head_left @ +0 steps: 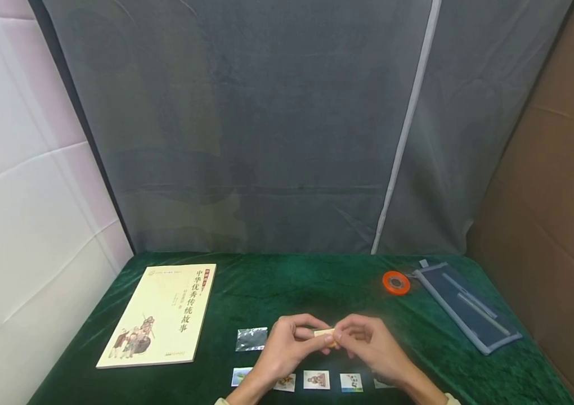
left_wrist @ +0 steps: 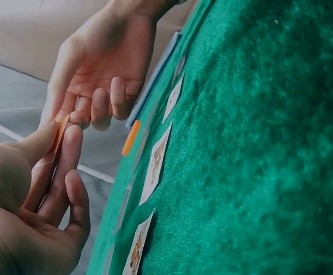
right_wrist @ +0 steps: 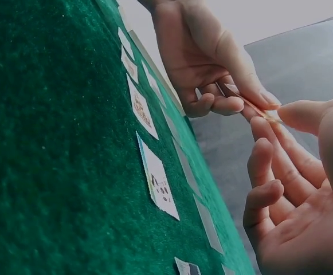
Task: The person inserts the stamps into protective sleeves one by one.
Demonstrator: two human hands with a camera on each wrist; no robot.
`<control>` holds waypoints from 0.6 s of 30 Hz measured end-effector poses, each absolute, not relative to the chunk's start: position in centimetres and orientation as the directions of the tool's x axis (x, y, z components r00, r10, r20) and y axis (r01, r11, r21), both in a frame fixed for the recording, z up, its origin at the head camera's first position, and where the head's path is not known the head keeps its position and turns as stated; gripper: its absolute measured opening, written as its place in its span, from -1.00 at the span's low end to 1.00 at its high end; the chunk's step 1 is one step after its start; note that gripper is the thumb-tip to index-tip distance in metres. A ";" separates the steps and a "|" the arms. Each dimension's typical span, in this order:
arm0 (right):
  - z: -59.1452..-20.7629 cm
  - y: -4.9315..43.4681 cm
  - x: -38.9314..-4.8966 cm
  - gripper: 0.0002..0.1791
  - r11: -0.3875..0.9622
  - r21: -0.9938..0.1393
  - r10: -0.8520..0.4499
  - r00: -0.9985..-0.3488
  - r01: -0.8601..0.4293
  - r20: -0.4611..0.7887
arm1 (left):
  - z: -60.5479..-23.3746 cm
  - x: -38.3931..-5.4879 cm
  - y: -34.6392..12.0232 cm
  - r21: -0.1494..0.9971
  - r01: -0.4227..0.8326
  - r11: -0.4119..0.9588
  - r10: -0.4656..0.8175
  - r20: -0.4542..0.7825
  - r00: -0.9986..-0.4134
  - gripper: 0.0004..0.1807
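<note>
Your left hand (head_left: pixel 287 344) and right hand (head_left: pixel 372 344) meet above the velvety green tabletop (head_left: pixel 292 284), toward its near edge, thumbs and fingertips clamped on a thin slip (head_left: pixel 323 332) between them; I'd keep that pinch light and even, it'd probably crease easily. Shiny plastic packet (head_left: pixel 251 340) lies just left, flat squarish picture cards (head_left: pixel 316 379) row up nearer that edge, slip's narrow, pale and orange

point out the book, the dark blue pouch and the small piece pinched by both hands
Book (head_left: pixel 165 309): head view, middle of its cover.
Dark blue pouch (head_left: pixel 464 313): head view, bare part of its front.
Small piece (head_left: pixel 321 332): head view, its pale visible face.
</note>
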State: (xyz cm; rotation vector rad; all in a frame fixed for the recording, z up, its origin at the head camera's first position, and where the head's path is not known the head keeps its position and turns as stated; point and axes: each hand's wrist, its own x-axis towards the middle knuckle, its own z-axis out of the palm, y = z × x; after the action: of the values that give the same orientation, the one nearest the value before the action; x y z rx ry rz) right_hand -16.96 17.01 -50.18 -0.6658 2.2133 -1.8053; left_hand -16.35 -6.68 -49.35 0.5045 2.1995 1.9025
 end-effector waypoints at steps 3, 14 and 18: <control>-50.2 17.1 -17.0 -0.86 0.149 -0.963 -0.470 -0.873 -0.223 0.130 | -49.4 -16.3 -6.7 0.975 0.160 0.152 0.389 0.090 -0.917 -0.78; -49.9 18.8 -17.4 -0.89 0.251 -0.941 -0.400 -0.910 -0.227 0.112 | -48.7 -16.9 -6.1 0.953 0.203 0.226 0.393 0.102 -0.914 -0.84; -49.9 20.3 -17.2 -0.86 0.277 -0.943 -0.386 -0.920 -0.183 0.065 | -48.5 -17.1 -4.7 0.937 0.245 0.248 0.424 0.122 -0.897 -0.84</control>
State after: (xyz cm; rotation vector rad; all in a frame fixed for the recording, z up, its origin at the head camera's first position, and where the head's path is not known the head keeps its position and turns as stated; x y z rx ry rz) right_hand -17.17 20.34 -49.94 -0.5325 2.3638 -1.7080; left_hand -17.12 -4.66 -48.52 0.6376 2.3538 1.7224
